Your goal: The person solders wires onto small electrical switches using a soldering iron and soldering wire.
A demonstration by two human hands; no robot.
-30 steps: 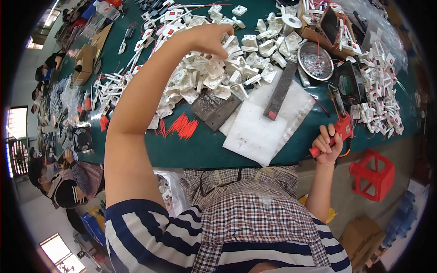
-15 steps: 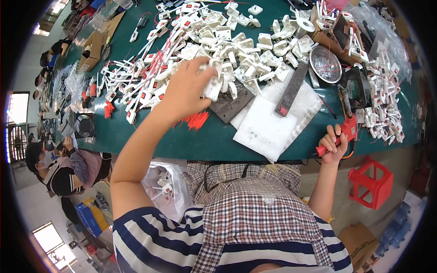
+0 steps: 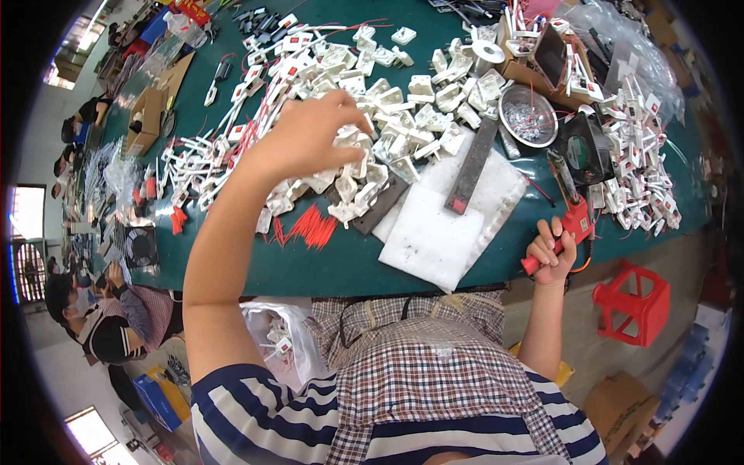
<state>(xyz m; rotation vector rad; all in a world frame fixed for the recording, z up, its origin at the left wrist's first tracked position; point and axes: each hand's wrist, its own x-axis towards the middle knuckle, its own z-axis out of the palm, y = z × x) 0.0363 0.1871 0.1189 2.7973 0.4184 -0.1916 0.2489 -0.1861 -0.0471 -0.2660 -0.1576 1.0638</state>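
My left hand (image 3: 314, 138) reaches over the heap of white plastic housings (image 3: 391, 105), thumb and fingers spread apart. Several housings lie under and beside its fingers, and a small cluster (image 3: 358, 192) sits on the dark flat plate (image 3: 385, 208) just in front of it. I see nothing gripped in that hand, though its palm side is hidden. At the right, my right hand (image 3: 552, 252) is wrapped round a red soldering gun (image 3: 577, 219), whose metal tip end points away from me beside a black fan (image 3: 585, 147).
White foam sheets (image 3: 430, 240) carry a dark bar (image 3: 474, 167). A metal bowl (image 3: 528, 116) holds small clear bits. Red sleeves (image 3: 312, 226) lie near the table edge. Wired white switch pieces (image 3: 639, 167) pile up at the right. A red stool (image 3: 634, 302) stands on the floor.
Some white housings have come nearer, onto the dark plate and beside the red sleeves. My left hand has spread its fingers above them. My right hand keeps the soldering gun; the whole view has shifted slightly.
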